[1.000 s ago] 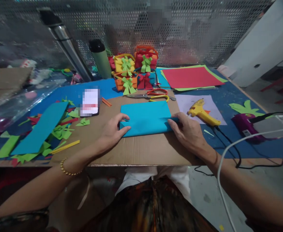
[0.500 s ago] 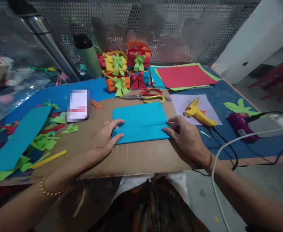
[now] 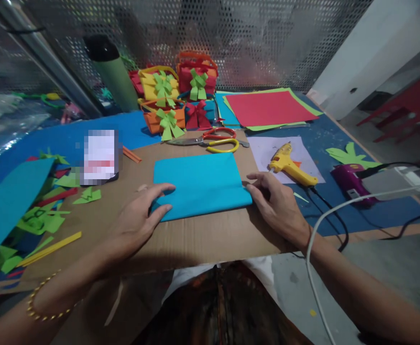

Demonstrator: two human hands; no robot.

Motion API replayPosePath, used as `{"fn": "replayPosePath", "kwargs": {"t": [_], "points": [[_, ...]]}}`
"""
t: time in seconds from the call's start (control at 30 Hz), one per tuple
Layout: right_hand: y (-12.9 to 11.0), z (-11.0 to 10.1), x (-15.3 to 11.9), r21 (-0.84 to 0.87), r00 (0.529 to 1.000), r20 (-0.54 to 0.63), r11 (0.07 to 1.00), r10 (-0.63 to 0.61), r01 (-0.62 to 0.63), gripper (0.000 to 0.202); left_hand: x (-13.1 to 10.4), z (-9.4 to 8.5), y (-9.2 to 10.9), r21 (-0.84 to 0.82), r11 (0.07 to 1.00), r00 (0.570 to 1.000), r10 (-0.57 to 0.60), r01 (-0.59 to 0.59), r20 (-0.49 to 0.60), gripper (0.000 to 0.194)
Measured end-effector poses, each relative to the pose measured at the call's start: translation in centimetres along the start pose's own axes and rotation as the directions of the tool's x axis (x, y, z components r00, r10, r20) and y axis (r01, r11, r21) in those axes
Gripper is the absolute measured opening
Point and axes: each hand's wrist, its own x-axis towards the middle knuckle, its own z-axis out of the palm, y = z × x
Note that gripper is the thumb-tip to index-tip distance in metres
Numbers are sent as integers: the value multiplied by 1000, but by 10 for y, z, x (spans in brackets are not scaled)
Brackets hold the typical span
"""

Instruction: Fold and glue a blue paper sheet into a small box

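Observation:
A folded blue paper sheet point(image 3: 198, 184) lies on brown cardboard, its front edge slightly tilted up to the right. My left hand point(image 3: 138, 211) holds the paper's left end, thumb and index finger resting on top of it. At the right end, my right hand point(image 3: 272, 199) holds the edge between curled fingers and thumb; some of its fingers are hidden. Just behind the paper lie scissors point(image 3: 215, 141) with one red and one yellow handle. A yellow glue gun point(image 3: 290, 165) rests on a pale purple sheet point(image 3: 310, 160) to the right.
Small paper bags with bows point(image 3: 163, 120) stand at the back beside a green bottle point(image 3: 112, 79). Stacked coloured sheets point(image 3: 272, 108) lie behind. Green scraps point(image 3: 42, 215) and a blurred phone-like object point(image 3: 100, 155) are left. A white cable point(image 3: 312, 268) crosses near my right forearm.
The view has shifted a little, so most things sit further left. The paper's fold looks flatter, and my right hand's fingers have slid to the paper's very edge.

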Motion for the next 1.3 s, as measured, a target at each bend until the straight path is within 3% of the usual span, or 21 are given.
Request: {"fn": "replayPosePath", "kwargs": {"t": [0.1, 0.17, 0.27, 0.33, 0.43, 0.57, 1.3], "points": [[-12, -6, -4, -178, 970, -156, 971, -186, 158, 25, 0, 1, -2, 13, 989, 989, 149, -149, 9, 36], [-22, -9, -9, -354, 896, -198, 882, -397, 312, 27, 1, 2, -3, 24, 978, 978, 210, -209, -13, 37], [-33, -7, -16, -371, 780, 54, 713, -624, 595, 41, 0, 4, -4, 33, 970, 970, 241, -239, -31, 37], [-36, -2, -19, -287, 750, 210, 693, -628, 661, 45, -1, 3, -5, 26, 974, 974, 226, -225, -24, 37], [-34, 3, -21, -261, 784, 249, 741, -569, 619, 49, -3, 0, -3, 2, 985, 985, 171, -171, -5, 36], [-33, 4, -20, -243, 783, 224, 745, -580, 621, 42, -4, -5, 0, -8, 993, 993, 120, -120, 0, 38], [-37, 2, -22, -209, 805, 221, 780, -550, 590, 32, -6, -6, -2, 42, 991, 992, 123, -123, 10, 35]]}}
